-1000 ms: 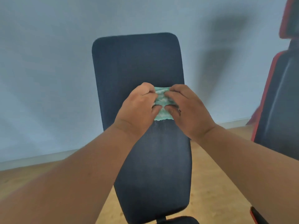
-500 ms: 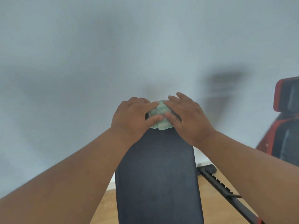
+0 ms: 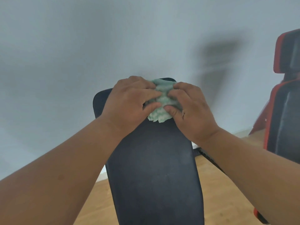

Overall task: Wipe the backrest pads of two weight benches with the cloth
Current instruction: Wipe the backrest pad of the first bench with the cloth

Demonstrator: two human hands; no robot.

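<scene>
Both hands press a bunched green cloth (image 3: 162,101) against the top end of the black backrest pad (image 3: 154,168). The left hand (image 3: 129,103) and right hand (image 3: 191,108) each pinch it between thumb and curled fingers. This looks like the first bench's wipe, at the upper edge; next likely comes a pull down the bare pad. The red-trimmed bench (image 3: 285,111) stands well apart to the right, seemingly untouched.

Light was soft and even; a blurred shadow (image 3: 222,62) lay on the wall (image 3: 65,46); the frame's edges bowed, perhaps lens distortion; overall focus was slightly smeared.
</scene>
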